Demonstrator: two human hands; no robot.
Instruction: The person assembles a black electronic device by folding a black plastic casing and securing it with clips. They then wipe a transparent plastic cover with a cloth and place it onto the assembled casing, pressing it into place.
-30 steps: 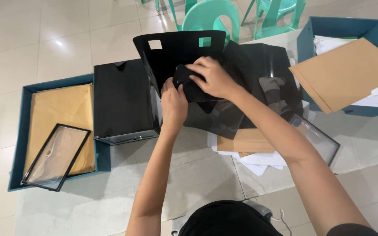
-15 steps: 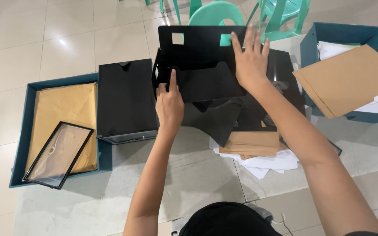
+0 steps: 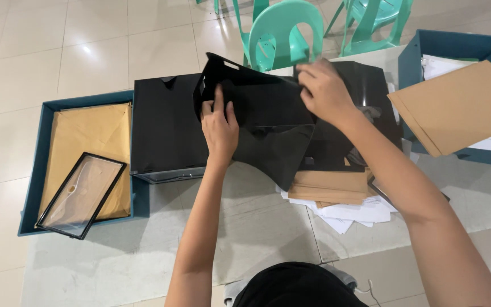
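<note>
- Two hands grip one black folded sheet [image 3: 268, 122] — the left hand [image 3: 219, 126] pinches its left edge, thumb on the front.
- Right hand [image 3: 326, 91] clasps the sheet's upper right corner, fingers curled over it.
- Just left of the left hand lies a black box [image 3: 166, 128]; beyond it, a teal tray [image 3: 32, 187] of brown envelopes [image 3: 89, 131].
- Below the right hand — white papers [image 3: 359, 211].

- Bright, even light is falling from overhead, glaring off the glossy floor tiles [image 3: 83, 48] at upper left.
- Soft shadows are lying beneath the teal tray [image 3: 32, 187] and the arms.
- The black sheet [image 3: 268, 122] is picking up faint sheen.
- Focus is holding sharp; edges are bending slightly.
</note>
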